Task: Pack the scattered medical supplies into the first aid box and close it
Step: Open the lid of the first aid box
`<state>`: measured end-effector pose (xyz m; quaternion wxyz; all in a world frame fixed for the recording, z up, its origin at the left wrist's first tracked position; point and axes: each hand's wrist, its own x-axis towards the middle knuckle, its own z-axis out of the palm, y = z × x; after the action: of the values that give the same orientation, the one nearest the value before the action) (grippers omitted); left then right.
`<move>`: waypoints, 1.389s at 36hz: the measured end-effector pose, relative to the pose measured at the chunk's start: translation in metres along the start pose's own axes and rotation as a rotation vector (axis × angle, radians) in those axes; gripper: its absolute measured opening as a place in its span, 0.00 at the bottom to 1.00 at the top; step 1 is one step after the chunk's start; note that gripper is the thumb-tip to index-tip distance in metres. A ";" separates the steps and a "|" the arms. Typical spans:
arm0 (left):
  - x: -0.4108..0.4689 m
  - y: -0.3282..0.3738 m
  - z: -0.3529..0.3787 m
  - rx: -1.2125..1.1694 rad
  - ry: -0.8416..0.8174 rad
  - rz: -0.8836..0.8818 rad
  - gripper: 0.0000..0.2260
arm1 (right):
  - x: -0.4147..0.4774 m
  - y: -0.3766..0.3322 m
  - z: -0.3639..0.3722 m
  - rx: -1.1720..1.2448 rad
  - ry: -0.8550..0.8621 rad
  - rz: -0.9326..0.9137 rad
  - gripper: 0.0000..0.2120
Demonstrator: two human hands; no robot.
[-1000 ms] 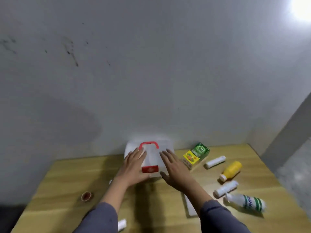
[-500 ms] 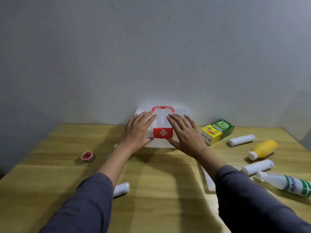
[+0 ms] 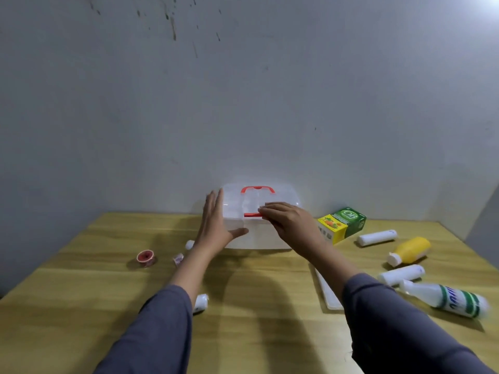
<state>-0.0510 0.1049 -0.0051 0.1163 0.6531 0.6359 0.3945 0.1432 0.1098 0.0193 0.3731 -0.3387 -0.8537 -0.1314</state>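
The translucent first aid box point(image 3: 282, 197), with a red handle point(image 3: 258, 188) on its lid, stands at the table's far edge against the wall. My left hand point(image 3: 216, 228) braces the box's left side, thumb across the front. My right hand point(image 3: 291, 225) has its fingertips on the red latch point(image 3: 252, 215) at the lid's front edge. To the right lie a green-yellow carton point(image 3: 343, 224), two white rolls point(image 3: 376, 238) point(image 3: 401, 274), a yellow bottle point(image 3: 411, 249), a white-green bottle point(image 3: 448, 300) and a flat white packet point(image 3: 328, 292).
Left of the box are a red tape roll point(image 3: 145, 257), a small patterned roll point(image 3: 178, 259) and a white piece point(image 3: 189, 244) half hidden by my left wrist. A white bandage roll point(image 3: 201, 302) lies by my left sleeve. The wooden table point(image 3: 81, 306) meets a grey wall.
My left hand slid from the lid's top to the box's left side. My right hand shifted onto the red latch, which now shows only as a thin red strip.
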 end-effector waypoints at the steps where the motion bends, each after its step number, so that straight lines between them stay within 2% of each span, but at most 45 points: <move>1: -0.001 -0.002 0.001 -0.084 0.010 -0.055 0.52 | 0.002 0.000 -0.001 0.012 0.017 0.013 0.09; 4: 0.000 -0.005 0.002 -0.218 0.015 -0.142 0.55 | 0.013 0.000 -0.005 0.058 0.093 0.079 0.12; 7: -0.001 -0.008 0.004 -0.250 -0.007 -0.118 0.51 | 0.031 0.003 -0.010 0.107 0.157 0.127 0.12; 11: -0.001 -0.016 0.010 -0.307 -0.023 -0.130 0.54 | 0.057 0.011 -0.016 0.106 0.195 0.150 0.12; 16: -0.001 -0.015 0.014 -0.361 0.014 -0.096 0.47 | 0.083 0.028 -0.012 0.093 0.240 0.211 0.12; 20: -0.007 -0.016 0.014 -0.415 0.040 -0.104 0.44 | 0.095 0.044 -0.001 -0.025 0.135 0.267 0.18; 23: -0.010 -0.016 0.012 -0.428 0.052 -0.078 0.39 | 0.100 0.051 0.004 -0.112 0.057 0.334 0.23; 26: -0.013 -0.015 0.009 -0.421 0.056 -0.059 0.37 | 0.102 0.060 0.008 -0.128 0.008 0.407 0.27; 32: -0.023 -0.015 0.009 -0.421 0.094 -0.055 0.38 | 0.094 0.074 0.016 0.130 0.062 0.533 0.33; 36: -0.029 -0.013 0.007 -0.390 0.111 -0.056 0.38 | 0.079 0.072 0.020 0.253 0.102 0.538 0.38; 39: -0.033 -0.012 0.005 -0.357 0.122 -0.058 0.39 | 0.067 0.073 0.024 0.277 0.073 0.550 0.42; 44: -0.042 -0.011 0.002 -0.344 0.141 -0.062 0.40 | 0.043 0.073 0.030 0.314 -0.073 0.627 0.42; 50: -0.051 -0.007 0.000 -0.329 0.133 -0.068 0.40 | 0.038 0.071 0.028 0.356 -0.087 0.662 0.43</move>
<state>-0.0503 0.0591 -0.0283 0.1923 0.5759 0.5907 0.5314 0.1569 0.1935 0.0257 0.4120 -0.5314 -0.7224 0.1613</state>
